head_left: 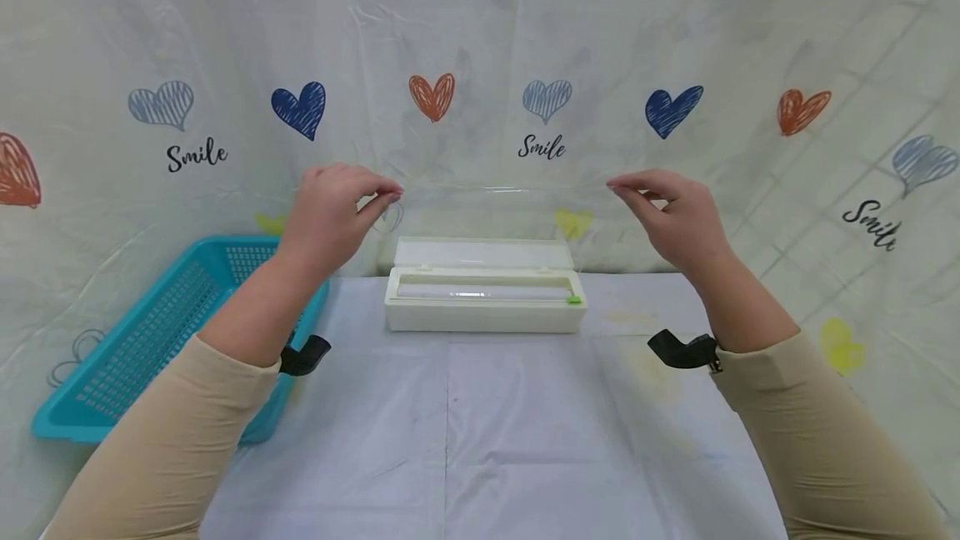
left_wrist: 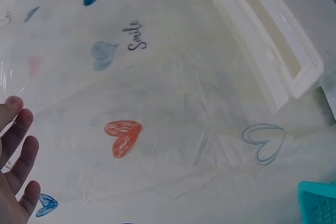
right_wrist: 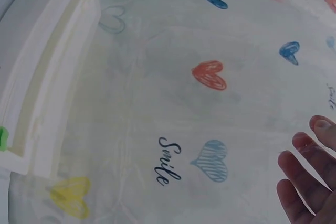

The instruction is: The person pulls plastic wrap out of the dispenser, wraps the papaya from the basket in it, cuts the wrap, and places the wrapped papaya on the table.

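Between thumb and fingertips my left hand [head_left: 327, 211] pinches one end of a thin sheet of clear cling film [head_left: 506, 189]. My right hand [head_left: 678, 215] pinches its other end, so the film hangs in the air between both hands, nearly invisible but for a shiny streak. Below and between the hands sits a white cling film dispenser [head_left: 485, 319] on the table, its lid [head_left: 483, 253] tipped back. A roll [head_left: 480, 291] shows inside, and a green slider [head_left: 574, 300] sits at the right of the front edge. How far down the film reaches cannot be made out.
On the left, partly behind my left forearm, stands a turquoise perforated basket [head_left: 157, 357]. A white cloth [head_left: 517, 432] covers the table. Behind it hangs a pale sheet [head_left: 480, 7] printed with hearts and "Smile".
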### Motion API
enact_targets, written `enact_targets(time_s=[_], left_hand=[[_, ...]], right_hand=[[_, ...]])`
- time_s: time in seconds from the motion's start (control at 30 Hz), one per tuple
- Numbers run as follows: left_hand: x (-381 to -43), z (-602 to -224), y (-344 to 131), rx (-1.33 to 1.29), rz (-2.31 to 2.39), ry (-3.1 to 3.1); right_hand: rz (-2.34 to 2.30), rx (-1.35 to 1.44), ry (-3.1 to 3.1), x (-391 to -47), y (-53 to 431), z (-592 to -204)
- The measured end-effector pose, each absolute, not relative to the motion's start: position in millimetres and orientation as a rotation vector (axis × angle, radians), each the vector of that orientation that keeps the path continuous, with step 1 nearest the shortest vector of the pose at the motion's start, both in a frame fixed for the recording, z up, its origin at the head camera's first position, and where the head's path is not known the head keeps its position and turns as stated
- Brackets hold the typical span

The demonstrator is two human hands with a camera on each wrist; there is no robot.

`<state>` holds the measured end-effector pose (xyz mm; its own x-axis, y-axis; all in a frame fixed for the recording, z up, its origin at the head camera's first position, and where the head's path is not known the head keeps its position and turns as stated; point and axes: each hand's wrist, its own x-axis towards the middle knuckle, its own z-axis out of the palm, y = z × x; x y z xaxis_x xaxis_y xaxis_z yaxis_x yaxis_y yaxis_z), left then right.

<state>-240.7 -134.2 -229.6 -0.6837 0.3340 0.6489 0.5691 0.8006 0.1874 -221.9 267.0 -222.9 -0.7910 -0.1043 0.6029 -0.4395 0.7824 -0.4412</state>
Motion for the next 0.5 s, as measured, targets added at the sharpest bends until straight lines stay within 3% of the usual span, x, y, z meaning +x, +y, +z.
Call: enact_targets(time_s=[0.5], left_hand=[[-214.6,-237.0,-144.5,-0.858,-0.617,-2.325]], right_hand=[[0.901,0.508,-2.426,-187.7,271.8,-229.5]])
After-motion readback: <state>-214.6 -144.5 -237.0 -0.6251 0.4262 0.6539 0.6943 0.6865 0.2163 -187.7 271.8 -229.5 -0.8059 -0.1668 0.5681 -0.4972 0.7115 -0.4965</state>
